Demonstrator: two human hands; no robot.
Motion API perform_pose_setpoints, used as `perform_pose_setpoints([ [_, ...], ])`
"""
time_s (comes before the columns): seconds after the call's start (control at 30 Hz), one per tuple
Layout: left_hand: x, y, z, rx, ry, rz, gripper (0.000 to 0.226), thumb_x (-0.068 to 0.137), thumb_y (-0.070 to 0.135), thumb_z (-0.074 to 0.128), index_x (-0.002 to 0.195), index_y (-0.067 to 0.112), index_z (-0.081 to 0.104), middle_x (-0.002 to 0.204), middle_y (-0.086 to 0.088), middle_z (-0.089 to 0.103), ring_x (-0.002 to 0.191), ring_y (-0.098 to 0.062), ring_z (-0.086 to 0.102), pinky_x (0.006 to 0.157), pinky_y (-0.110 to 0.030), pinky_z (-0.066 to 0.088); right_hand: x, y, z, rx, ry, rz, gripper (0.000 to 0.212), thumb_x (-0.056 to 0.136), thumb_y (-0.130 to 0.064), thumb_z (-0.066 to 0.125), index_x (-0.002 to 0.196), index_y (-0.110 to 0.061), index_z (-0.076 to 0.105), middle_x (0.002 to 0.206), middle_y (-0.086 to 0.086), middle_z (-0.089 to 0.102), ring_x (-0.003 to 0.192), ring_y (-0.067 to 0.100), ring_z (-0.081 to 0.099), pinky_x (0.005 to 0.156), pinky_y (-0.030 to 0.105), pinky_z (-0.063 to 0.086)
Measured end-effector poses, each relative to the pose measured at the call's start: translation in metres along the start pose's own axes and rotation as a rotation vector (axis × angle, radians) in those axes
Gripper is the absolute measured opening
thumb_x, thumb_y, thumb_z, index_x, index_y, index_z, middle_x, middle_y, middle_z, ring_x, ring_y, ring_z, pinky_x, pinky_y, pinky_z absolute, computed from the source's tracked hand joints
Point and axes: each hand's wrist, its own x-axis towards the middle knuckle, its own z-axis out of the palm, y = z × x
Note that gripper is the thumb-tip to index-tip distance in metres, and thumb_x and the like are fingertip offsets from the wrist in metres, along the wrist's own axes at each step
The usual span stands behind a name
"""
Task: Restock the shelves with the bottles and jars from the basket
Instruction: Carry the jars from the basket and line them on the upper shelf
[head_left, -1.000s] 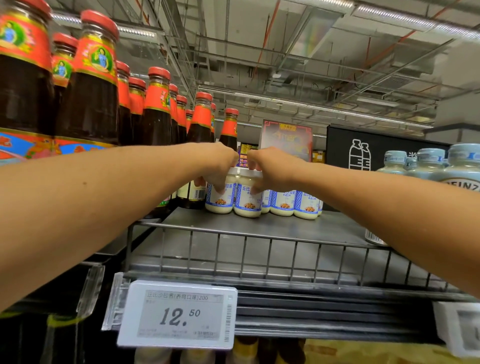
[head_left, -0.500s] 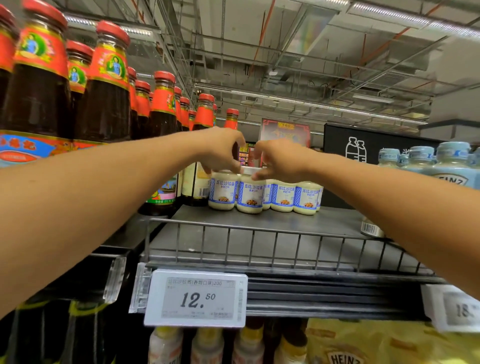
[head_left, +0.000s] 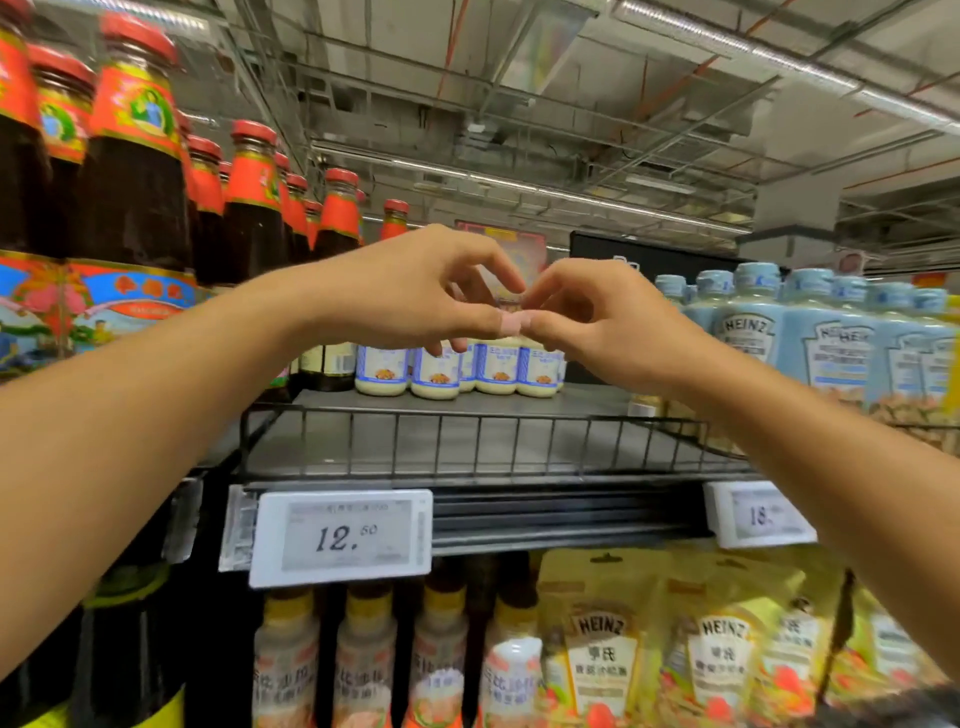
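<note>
left hand (head_left: 410, 291): held up at the shelf front, arm stretched in from the lower left, wrist dipped a bit. The fingers are loosely curled and nothing is gripped.
right hand (head_left: 608, 322): brought in from the lower right, knuckles up, fingers curled. Thumb and forefinger tips are set against the left's bandaged fingertip, but tbh it can't be told if that's a pinch.
bandage (head_left: 511, 323): pinkish strip wrapped round a left fingertip, right where both hands meet.
jars (head_left: 436, 371): small white ones with blue labels, stood upright in a tight row at the back of the shelf, tops partly hidden behind the hands. Contact can't be made out.
shelf (head_left: 467, 447): grey deck, bare strip seen between the jars and the front.
wire rail (head_left: 467, 415): low fence run along the front edge.
sauce bottles (head_left: 130, 197): tall, dark, red-capped, packed just beside the jars on the left.
Heinz bottles (head_left: 748, 322): pale blue, on the right, with a gap left before the jars.
price tag (head_left: 340, 538): clipped under the front edge, 12.50 shown.
pouches (head_left: 602, 649): yellow, blurred, hung on the level below.
</note>
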Motion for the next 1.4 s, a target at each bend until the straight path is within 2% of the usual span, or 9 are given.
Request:
perform_pose_setpoints([
  [0.1,-0.009,0.021,0.011,-0.026,0.028,0.072,0.031,0.083,0.046,0.071,0.111,0.036,0.064,0.09,0.015,0.073,0.073,-0.012,0.071,0.061,-0.033,0.06,-0.031,-0.001,-0.017,0.021,0.098,-0.013,0.016,0.091,-0.034,0.071,0.092,-0.017,0.072,0.079,-0.003,0.071,0.074,0.016,0.068,0.072,0.044,0.056],
  [0.23,-0.016,0.047,0.037,-0.182,0.114,0.166,0.025,0.082,0.044,0.075,0.105,0.038,0.066,0.089,0.007,0.074,0.066,-0.012,0.07,0.051,-0.022,0.05,-0.084,0.001,-0.041,0.063,0.189,-0.017,0.01,0.092,-0.028,0.07,0.088,-0.019,0.07,0.077,-0.007,0.069,0.073,0.01,0.065,0.068,0.031,0.054],
  [0.33,-0.014,0.069,0.073,-0.348,0.144,0.198,0.028,0.075,0.049,0.071,0.101,0.039,0.068,0.087,0.002,0.073,0.066,-0.013,0.07,0.049,-0.021,0.047,-0.125,0.007,-0.059,0.078,0.222,0.032,0.007,0.091,-0.027,0.071,0.085,-0.024,0.068,0.078,-0.009,0.068,0.074,0.007,0.064,0.068,0.024,0.052],
  [0.47,-0.006,0.098,0.135,-0.525,0.134,0.219,0.022,0.081,0.035,0.073,0.102,0.031,0.068,0.084,0.001,0.073,0.063,-0.013,0.069,0.048,-0.028,0.049,-0.181,0.021,-0.085,0.045,0.276,0.121,0.009,0.091,-0.025,0.072,0.087,-0.017,0.071,0.079,-0.007,0.07,0.074,0.01,0.065,0.068,0.027,0.052],
  [0.73,0.002,0.166,0.268,-0.858,-0.003,0.165,0.017,0.082,0.03,0.069,0.099,0.031,0.07,0.089,-0.005,0.074,0.065,-0.012,0.067,0.055,-0.024,0.05,-0.301,0.043,-0.145,0.019,0.391,0.318,0.009,0.089,-0.033,0.07,0.085,-0.025,0.069,0.078,-0.009,0.07,0.072,0.011,0.067,0.066,0.024,0.052],
  [0.87,-0.002,0.206,0.346,-1.02,-0.083,0.123,0.014,0.085,0.018,0.075,0.098,0.023,0.07,0.085,-0.011,0.072,0.063,-0.013,0.065,0.052,-0.022,0.049,-0.375,0.055,-0.166,0.054,0.464,0.456,0.013,0.088,-0.039,0.067,0.089,-0.027,0.068,0.078,-0.001,0.071,0.07,0.021,0.07,0.066,0.043,0.058],
  [1.03,-0.012,0.261,0.433,-1.14,-0.264,0.055,0.017,0.091,0.01,0.067,0.101,0.024,0.069,0.089,-0.014,0.072,0.067,-0.015,0.067,0.055,-0.024,0.052,-0.472,0.061,-0.185,0.081,0.538,0.692,0.013,0.084,-0.046,0.067,0.086,-0.033,0.069,0.077,0.0,0.071,0.066,0.018,0.071,0.056,0.029,0.056],
  [1.17,-0.018,0.303,0.486,-1.227,-0.393,0.022,0.018,0.092,0.002,0.063,0.102,0.017,0.066,0.082,-0.01,0.073,0.064,-0.013,0.065,0.053,-0.022,0.05,-0.537,0.064,-0.2,0.101,0.675,0.857,0.005,0.082,-0.032,0.069,0.078,-0.03,0.07,0.071,0.001,0.071,0.059,0.016,0.068,0.052,0.026,0.054],
  [1.4,-0.021,0.356,0.559,-1.322,-0.538,-0.058,0.02,0.091,-0.005,0.06,0.1,0.013,0.065,0.08,-0.004,0.071,0.064,-0.01,0.064,0.054,-0.02,0.05,-0.614,0.076,-0.216,0.072,0.786,1.045,0.014,0.092,-0.013,0.069,0.082,-0.022,0.071,0.075,0.005,0.072,0.061,0.017,0.067,0.052,0.026,0.054],
])
